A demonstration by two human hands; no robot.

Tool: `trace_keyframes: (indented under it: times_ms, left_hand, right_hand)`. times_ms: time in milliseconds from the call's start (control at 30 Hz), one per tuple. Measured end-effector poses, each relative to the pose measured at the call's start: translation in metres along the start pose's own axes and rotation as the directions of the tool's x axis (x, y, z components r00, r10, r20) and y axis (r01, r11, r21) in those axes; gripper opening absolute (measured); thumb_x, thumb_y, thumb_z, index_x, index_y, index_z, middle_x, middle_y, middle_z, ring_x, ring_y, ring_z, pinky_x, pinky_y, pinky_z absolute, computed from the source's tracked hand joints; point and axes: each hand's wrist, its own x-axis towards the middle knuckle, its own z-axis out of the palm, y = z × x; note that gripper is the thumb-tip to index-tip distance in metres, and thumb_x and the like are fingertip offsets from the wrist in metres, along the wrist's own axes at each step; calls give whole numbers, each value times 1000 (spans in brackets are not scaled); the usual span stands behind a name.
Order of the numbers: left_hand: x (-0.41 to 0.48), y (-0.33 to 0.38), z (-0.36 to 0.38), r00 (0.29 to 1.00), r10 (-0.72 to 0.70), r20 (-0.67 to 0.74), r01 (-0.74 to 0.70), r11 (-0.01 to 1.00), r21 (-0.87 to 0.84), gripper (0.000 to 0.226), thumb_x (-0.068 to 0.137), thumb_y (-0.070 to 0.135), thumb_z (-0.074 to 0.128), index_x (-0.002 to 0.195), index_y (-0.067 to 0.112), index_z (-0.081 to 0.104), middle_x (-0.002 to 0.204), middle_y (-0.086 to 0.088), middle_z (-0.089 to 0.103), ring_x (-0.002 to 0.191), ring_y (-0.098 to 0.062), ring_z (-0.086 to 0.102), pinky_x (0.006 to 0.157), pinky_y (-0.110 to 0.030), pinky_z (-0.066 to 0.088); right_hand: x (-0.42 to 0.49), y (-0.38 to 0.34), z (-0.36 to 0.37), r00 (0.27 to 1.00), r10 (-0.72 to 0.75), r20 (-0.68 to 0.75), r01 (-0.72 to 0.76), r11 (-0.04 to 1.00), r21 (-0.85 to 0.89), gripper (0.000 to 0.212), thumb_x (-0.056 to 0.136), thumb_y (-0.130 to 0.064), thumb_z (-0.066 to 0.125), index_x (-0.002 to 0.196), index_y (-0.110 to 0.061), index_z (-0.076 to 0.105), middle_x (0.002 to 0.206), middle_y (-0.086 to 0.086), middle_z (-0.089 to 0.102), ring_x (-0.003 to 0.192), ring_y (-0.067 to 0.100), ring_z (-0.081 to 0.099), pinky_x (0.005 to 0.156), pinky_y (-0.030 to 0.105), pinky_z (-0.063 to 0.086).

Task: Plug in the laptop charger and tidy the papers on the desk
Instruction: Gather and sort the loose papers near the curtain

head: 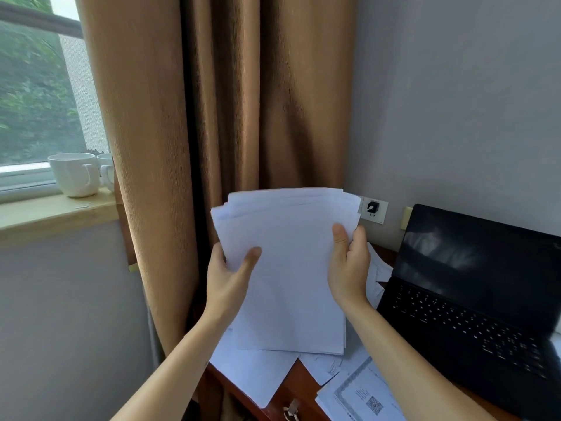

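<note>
Brown curtain (243,101) hangs in heavy folds across the far middle. Grey wall (455,101) to its right, window (30,86) with green outside to its left.

Black laptop (473,299) stands open at the right on a reddish wooden desk (291,387). Screen dark, lid tilted back toward the wall.

Stack of papers (288,268): white sheets, held upright above the left part of the desk, in front of the curtain. Top edges are fanned and uneven. Bottom edge is down near the loose sheets (252,372) lying below; cannot tell whether it touches them. More loose sheets lie between the stack and the laptop. A printed sheet (364,396) with a square code lies at the near edge.

Left hand (226,281) grips the stack's left edge, thumb across the front. Right hand (349,262) grips the right edge higher up, thumb in front, fingers curled behind.

Two white mugs (74,174) stand side by side on the pale windowsill (54,208), far left, the right one partly behind the curtain.

White wall socket (373,209) just right of the stack's top corner, a black plug (371,206) in it.

Small key (291,410) in the desk front, near edge.
</note>
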Motion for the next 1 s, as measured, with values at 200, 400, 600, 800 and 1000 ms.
trace_keyframes:
  times_ms: [200, 400, 600, 800, 1000]
  left_hand:
    - [-14, -25, -25, 952, -214, 219, 176, 968, 180, 40, 83, 43, 82, 117, 35, 63, 105, 25, 75, 97, -5, 75, 79, -26, 62]
    - [-24, -32, -39, 914, -240, 328, 160, 954, 253, 39, 87, 38, 76, 123, 30, 63, 113, 22, 75, 101, -9, 74, 77, -23, 61]
    - [-34, -35, -48, 924, -330, 195, 300, 939, 168, 29, 93, 19, 76, 120, 27, 66, 106, 10, 79, 95, -18, 77, 78, -31, 61]
    - [-54, -38, -71, 841, -509, 182, 493, 860, 129, 25, 98, 11, 72, 118, 24, 68, 103, 2, 81, 90, -23, 78, 75, -36, 61]
    - [-67, -55, -90, 801, -589, 106, 570, 805, 162, 29, 96, 15, 75, 122, 27, 67, 105, 1, 80, 91, -25, 78, 88, -48, 62]
  right_hand:
    - [15, 0, -1, 994, 66, -86, -65, 998, 24, 21, 104, -39, 53, 92, -22, 57, 88, -9, 68, 85, 18, 65, 80, 43, 56]
    - [24, 13, -4, 985, 159, -70, -158, 987, 18, 21, 104, -40, 53, 94, -22, 59, 97, -1, 70, 93, 21, 67, 85, 45, 58]
    - [39, 25, -3, 944, 309, 115, -307, 951, -41, 23, 101, -39, 58, 105, -17, 65, 103, 1, 73, 99, 19, 69, 88, 42, 58]
    - [14, 42, -14, 796, 444, 411, -418, 895, -157, 15, 102, -15, 55, 112, -20, 65, 113, 2, 74, 101, 14, 71, 90, 32, 57]
    - [-34, 73, -19, 594, 556, 581, -462, 828, -319, 37, 96, -9, 61, 130, -24, 54, 119, -4, 72, 105, 13, 70, 92, 31, 56]
